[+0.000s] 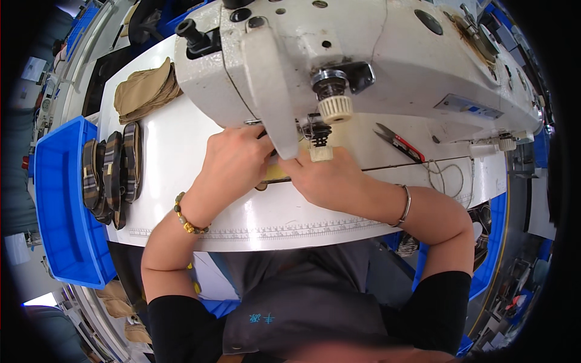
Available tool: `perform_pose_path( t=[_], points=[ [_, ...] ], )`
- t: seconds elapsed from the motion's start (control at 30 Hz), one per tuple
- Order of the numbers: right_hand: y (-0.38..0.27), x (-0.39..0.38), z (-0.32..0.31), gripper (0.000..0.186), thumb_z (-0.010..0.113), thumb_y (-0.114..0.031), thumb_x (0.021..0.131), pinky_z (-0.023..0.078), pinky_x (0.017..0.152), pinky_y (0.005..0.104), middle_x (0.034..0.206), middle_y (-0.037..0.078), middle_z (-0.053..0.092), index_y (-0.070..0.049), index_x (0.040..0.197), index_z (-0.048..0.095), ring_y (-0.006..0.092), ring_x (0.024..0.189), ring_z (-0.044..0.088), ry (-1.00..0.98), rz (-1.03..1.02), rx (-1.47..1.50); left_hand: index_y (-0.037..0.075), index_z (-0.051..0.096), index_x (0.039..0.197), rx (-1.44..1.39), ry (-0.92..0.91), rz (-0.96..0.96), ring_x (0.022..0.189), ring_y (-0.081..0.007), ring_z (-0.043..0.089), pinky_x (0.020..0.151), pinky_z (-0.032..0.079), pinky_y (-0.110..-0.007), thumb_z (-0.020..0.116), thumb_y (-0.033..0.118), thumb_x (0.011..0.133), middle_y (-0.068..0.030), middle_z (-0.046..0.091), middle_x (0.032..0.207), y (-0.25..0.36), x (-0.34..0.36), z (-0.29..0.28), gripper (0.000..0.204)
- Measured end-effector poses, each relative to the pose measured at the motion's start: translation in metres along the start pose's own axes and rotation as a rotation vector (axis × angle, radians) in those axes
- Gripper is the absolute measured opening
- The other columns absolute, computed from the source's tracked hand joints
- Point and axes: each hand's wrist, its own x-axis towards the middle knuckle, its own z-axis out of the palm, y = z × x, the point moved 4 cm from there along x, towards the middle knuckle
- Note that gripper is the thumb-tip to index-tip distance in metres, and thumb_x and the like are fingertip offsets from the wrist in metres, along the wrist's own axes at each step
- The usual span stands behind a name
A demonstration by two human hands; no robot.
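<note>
A white industrial sewing machine (387, 54) stands over the pale worktable (290, 215). My left hand (236, 163) is at the left of the presser area, fingers curled under the machine head on something I cannot make out. My right hand (327, 175) is just right of it, below a cream knob (321, 153), fingers bent and their tips hidden behind the machine's white front lever (269, 91). A narrow yellow strip (272, 180) shows beneath and between my hands.
Khaki cap brims (142, 94) and several plaid pieces (109, 175) lie on the left, beside a blue bin (69, 206). Red-handled snips (396, 142) and loose cord (448, 175) lie on the right. Another blue bin (487, 260) sits below the right edge.
</note>
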Motion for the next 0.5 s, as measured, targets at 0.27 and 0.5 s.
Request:
perform_pose_path(
  t=[0.27, 0.5],
  points=[
    [0.003, 0.001, -0.005, 0.025, 0.063, -0.010, 0.078, 0.047, 0.044, 0.0376, 0.057, 0.004, 0.058, -0.007, 0.103, 0.061, 0.0229, 0.051, 0.063, 0.012, 0.029, 0.057, 0.015, 0.077, 0.095, -0.006, 0.042, 0.003, 0.072, -0.0249, 0.063, 0.058, 0.052, -0.037, 0.076, 0.012, 0.073, -0.0021, 0.062, 0.081, 0.002, -0.002, 0.003, 0.022],
    [0.007, 0.000, -0.001, 0.021, 0.063, -0.010, 0.079, 0.047, 0.045, 0.0388, 0.058, 0.003, 0.058, -0.008, 0.101, 0.063, 0.0235, 0.053, 0.064, 0.052, 0.045, 0.065, 0.011, 0.073, 0.102, 0.000, 0.000, -0.016, 0.080, -0.0269, 0.065, 0.061, 0.052, -0.038, 0.075, 0.010, 0.075, -0.0062, 0.063, 0.088, 0.001, -0.004, 0.003, 0.027]
  ],
)
